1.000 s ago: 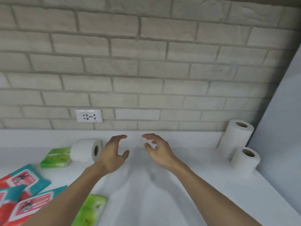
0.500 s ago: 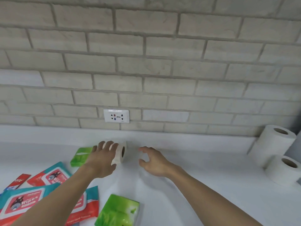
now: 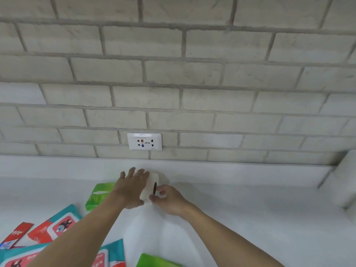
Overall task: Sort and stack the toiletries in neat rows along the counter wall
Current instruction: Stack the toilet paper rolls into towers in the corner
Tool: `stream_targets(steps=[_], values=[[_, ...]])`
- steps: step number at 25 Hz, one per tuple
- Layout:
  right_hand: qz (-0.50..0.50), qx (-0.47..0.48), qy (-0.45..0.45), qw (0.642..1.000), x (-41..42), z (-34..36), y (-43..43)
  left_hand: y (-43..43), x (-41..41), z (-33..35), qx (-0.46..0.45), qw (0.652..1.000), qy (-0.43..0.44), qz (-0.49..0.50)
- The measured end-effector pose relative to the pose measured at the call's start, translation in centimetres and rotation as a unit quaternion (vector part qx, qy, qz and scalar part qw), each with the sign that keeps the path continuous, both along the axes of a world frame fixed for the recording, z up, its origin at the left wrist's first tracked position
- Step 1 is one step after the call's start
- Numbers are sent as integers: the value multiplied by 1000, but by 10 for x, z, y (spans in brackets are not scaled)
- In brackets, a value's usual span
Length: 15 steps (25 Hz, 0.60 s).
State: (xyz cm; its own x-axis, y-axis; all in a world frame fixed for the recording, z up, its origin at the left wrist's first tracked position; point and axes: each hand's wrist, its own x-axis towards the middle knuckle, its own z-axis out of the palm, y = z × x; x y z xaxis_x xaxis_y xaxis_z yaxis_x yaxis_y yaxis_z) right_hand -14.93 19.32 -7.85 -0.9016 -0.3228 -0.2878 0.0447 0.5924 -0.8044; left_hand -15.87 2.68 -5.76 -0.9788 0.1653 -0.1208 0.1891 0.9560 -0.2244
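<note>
A white toilet paper roll [image 3: 153, 180] lies on its side on the white counter [image 3: 250, 218], core hole facing right. My left hand [image 3: 132, 187] lies over its top and left side, fingers spread, thumb underneath. My right hand [image 3: 166, 197] touches the roll's right end with curled fingers at the core. A green tissue pack [image 3: 98, 195] lies just left of the roll. Red and teal wipes packs [image 3: 55, 228] are scattered at the lower left.
A brick wall with a white power socket [image 3: 144, 141] rises behind the counter. More white toilet rolls [image 3: 344, 185] stand at the far right edge. Another green tissue pack [image 3: 156, 261] lies at the bottom. A red toothpaste box [image 3: 17, 234] lies at far left.
Both hands have closed in on the lying roll: the left hand settled over it and the right hand moved left onto its end. The view has shifted left.
</note>
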Motion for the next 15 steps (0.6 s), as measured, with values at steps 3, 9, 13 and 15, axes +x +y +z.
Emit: stream_targets(steps=[3,9,13,15], values=[[-30,-10,-12,999,-9,-10,-17,-5,-9,-9,43,999,12,-12],[-89,-77,-17,993,-17,-19,-26,-12,-11,-19,96,994,40,-17],[-100,-86,-1,991,-12,-16,-22,-13,-7,-20,114,992,42,-21],[-98,-88,12,991,-8,-10,-15,-13,-4,-19,132,990,42,-27]])
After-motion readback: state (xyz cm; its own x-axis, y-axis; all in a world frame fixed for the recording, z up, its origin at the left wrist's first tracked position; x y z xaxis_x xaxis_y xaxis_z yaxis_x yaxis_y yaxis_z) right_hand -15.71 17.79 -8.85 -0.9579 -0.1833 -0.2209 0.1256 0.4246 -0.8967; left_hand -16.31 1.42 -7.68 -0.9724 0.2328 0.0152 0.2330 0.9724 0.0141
